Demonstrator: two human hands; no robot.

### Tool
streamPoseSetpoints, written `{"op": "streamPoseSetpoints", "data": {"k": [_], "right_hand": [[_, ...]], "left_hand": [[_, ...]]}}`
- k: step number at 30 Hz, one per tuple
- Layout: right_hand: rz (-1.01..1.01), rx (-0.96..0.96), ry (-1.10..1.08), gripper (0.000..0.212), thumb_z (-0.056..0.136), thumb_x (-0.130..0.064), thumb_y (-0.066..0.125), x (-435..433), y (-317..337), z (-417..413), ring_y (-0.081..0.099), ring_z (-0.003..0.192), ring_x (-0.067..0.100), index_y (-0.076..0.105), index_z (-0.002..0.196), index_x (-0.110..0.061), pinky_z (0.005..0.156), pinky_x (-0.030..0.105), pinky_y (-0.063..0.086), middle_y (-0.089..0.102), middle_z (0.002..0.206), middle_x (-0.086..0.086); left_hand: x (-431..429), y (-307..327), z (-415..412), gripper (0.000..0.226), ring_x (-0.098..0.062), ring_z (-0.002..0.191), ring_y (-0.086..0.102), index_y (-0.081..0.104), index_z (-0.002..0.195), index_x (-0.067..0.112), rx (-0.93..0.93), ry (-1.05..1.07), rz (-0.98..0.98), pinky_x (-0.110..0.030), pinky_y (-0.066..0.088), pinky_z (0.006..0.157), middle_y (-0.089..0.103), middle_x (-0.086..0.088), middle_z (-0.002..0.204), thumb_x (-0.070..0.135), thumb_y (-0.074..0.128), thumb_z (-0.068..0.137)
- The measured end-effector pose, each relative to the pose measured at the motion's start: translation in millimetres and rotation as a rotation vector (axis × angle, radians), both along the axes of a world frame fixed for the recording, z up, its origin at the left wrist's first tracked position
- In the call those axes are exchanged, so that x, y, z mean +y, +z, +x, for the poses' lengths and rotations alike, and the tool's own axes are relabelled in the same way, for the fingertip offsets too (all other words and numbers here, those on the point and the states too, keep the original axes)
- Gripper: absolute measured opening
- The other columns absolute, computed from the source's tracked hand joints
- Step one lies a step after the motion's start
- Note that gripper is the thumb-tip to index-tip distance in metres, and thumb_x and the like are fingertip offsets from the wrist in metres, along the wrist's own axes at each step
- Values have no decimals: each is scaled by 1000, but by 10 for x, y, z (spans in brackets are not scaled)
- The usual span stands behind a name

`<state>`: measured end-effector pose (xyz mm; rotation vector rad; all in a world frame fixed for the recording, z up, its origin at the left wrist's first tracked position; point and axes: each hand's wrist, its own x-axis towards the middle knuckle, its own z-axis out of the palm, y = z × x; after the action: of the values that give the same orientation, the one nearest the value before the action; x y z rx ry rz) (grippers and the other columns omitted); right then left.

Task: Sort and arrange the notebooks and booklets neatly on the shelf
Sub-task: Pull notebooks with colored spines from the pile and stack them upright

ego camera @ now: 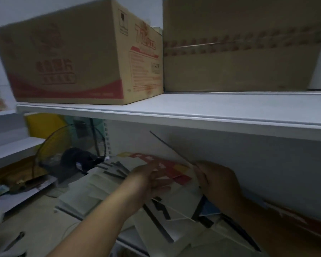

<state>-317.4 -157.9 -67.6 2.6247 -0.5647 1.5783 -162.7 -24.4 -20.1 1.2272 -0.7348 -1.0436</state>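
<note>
Both my hands reach under the white upper shelf [174, 115]. My right hand [217, 180] pinches the lower corner of a thin white booklet [167, 147] that stands tilted against the back wall. My left hand [148, 180] holds a booklet with red and yellow blocks [167, 166] on its cover, fingers curled over its near edge. Beneath them lies a loose pile of white booklets with black markings [161, 216] spread across the lower shelf. More booklets [93, 191] lie flat to the left.
Two big cardboard boxes [67, 58] [239, 52] stand on the upper shelf. A black fan [72, 158] lies at the left behind the pile. A red-edged booklet stack [295, 217] sits at the right. Lower white shelves [11, 151] are at the far left.
</note>
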Motion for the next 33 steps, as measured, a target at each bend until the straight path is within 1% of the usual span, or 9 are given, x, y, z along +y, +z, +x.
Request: {"op": "streamPoseSetpoints", "data": {"k": [3,7,9,12,15,19,23,27,33], "right_hand": [[-61,133,96,40,99,-32,36,357,27,26,62,70,9,71,90,-14,53,18,48,72,87,-1],[5,355,111,35,92,-48,45,635,-41,-72,61,103,5,58,118,-28,73,20,56,63,121,-11],[135,402,35,51,88,-61,41,640,-92,-273,39,127,-7,45,134,-40,100,10,37,35,146,-23],[645,345,-115,63,76,-79,35,497,-284,-652,7,137,-14,19,132,-55,104,-2,9,-1,140,-41],[743,291,-415,63,93,-43,51,258,-502,-914,14,144,6,18,146,-33,110,11,12,4,149,-22],[850,452,-558,50,97,-36,43,43,-599,-979,37,135,15,36,144,-21,103,20,30,39,148,-1],[547,393,-615,68,93,-60,19,1,-645,-974,66,84,15,71,89,-17,68,26,47,71,90,1],[540,335,-534,39,88,-36,41,-53,-508,-1016,57,67,6,53,51,-27,61,23,42,63,68,-8],[614,455,-415,51,82,-52,46,-241,-406,-1031,66,75,16,72,80,-9,61,30,45,70,79,10]], "left_hand": [[-119,-50,-1,27,-33,89,63,66,102,11,188,-23,-13,-43,50,82,67,-15,101,30,48,95],[-267,-147,-35,21,-29,72,70,65,88,5,223,42,-5,-41,53,71,74,-12,78,7,45,95],[-300,-157,-10,15,-26,70,69,64,88,9,199,12,29,-39,52,68,74,-8,74,6,50,93],[-352,-126,94,12,-27,86,64,62,99,11,168,-39,65,-37,49,67,70,-11,95,6,57,90],[-374,-127,111,26,-30,91,64,60,112,11,138,-111,62,-38,51,68,67,-14,104,3,59,87],[-332,-157,24,20,-26,86,65,63,104,14,108,-162,87,-34,51,61,70,-10,96,3,59,87],[-273,-122,-5,14,-29,85,65,61,96,17,138,-155,112,-38,49,62,70,-11,90,6,56,91],[-215,-110,-14,15,-32,89,64,59,99,17,132,-135,89,-40,50,63,68,-13,98,6,50,94],[-213,-126,-166,16,-32,86,63,55,107,15,124,-92,75,-40,50,60,66,-13,96,8,44,97]]}}
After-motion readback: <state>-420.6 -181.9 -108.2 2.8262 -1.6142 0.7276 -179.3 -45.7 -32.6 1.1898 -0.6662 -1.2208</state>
